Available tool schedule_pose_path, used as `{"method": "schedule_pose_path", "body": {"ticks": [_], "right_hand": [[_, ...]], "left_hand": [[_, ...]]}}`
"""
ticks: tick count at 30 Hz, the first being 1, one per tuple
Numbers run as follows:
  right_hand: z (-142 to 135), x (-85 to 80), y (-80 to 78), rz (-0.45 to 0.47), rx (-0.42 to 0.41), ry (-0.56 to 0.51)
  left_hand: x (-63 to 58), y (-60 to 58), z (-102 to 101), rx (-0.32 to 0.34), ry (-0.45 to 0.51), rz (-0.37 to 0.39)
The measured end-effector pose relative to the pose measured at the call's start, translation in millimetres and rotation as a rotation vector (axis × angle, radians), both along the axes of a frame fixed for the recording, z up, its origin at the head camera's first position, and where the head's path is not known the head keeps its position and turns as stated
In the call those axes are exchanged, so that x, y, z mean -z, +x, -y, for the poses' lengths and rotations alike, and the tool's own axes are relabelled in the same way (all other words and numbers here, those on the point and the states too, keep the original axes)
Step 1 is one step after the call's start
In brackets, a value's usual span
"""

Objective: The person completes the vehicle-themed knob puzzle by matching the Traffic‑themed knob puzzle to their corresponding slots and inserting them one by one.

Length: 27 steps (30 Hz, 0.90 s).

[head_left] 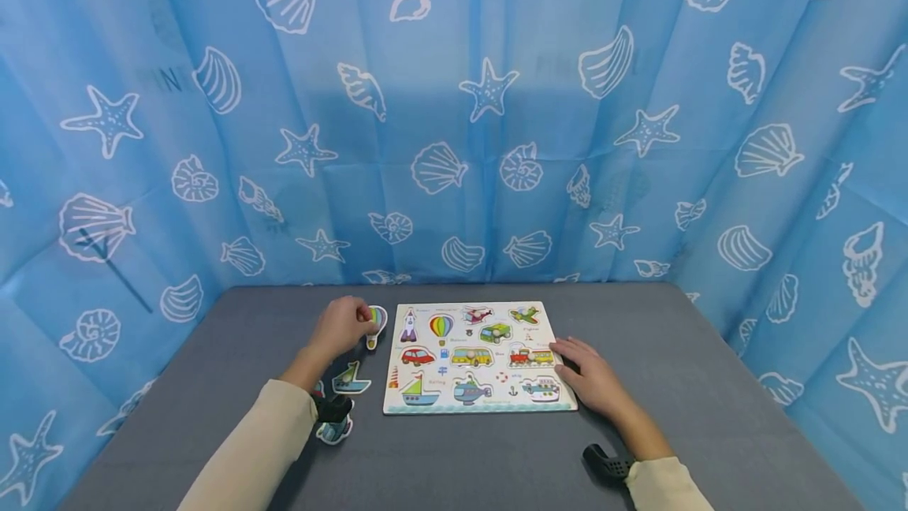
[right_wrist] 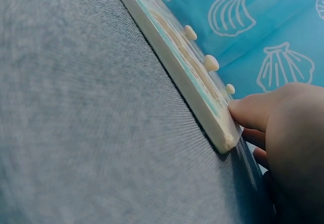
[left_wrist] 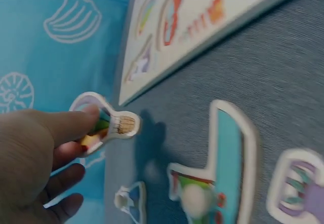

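We see the left hand [head_left: 340, 327] pinching a balloon piece [head_left: 379, 318] between thumb and fingers, just left of the board [head_left: 482, 408]; its shadow falls apart from it on the tabletop [head_left: 482, 464]. Right hand [head_left: 592, 377] rests at the board's right edge, fingers relaxed, thumb touching that edge, well apart from the balloon piece. Nearer than the left hand we get a sailboat piece [head_left: 351, 379], then another loose piece [head_left: 336, 430], partly hidden by the wrist camera [head_left: 333, 408]. Pale knobs [right_wrist: 211, 63] stick up from the board. Far side: blue shell-print curtain [head_left: 454, 46].
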State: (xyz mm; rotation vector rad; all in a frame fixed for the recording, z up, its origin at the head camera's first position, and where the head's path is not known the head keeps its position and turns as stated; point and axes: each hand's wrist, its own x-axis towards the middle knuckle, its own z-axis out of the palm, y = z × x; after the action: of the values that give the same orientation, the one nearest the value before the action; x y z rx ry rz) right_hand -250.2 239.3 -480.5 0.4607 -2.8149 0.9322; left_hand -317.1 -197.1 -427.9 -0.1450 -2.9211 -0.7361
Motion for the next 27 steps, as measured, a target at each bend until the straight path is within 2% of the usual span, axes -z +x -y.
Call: {"method": "schedule_pose_path", "body": {"ticks": [6, 12, 17, 24, 27], "right_hand": [[1.1, 0.7, 0.7, 0.017, 0.006, 0.003], [0.8, 1.2, -1.1, 0.005, 0.007, -0.002], [0.4, 1.9, -1.4, 0.005, 0.011, -0.001], [-0.2, 0.6, -0.4, 0.015, 0.008, 0.004], [-0.4, 0.3, -0.5, 0.018, 0.008, 0.008]], "left_hand": [[-9.9, -5.9, -9.1, -0.013, 0.082, -0.08], [-8.6, -12.2, -25.5, -0.013, 0.19, -0.164], [-1.1, -11.2, -44.8, -0.002, 0.241, -0.178], [22.2, -7.0, -69.0, 0.016, 0.175, -0.147], [28.4, -5.8, -75.2, 0.015, 0.183, -0.136]]}}
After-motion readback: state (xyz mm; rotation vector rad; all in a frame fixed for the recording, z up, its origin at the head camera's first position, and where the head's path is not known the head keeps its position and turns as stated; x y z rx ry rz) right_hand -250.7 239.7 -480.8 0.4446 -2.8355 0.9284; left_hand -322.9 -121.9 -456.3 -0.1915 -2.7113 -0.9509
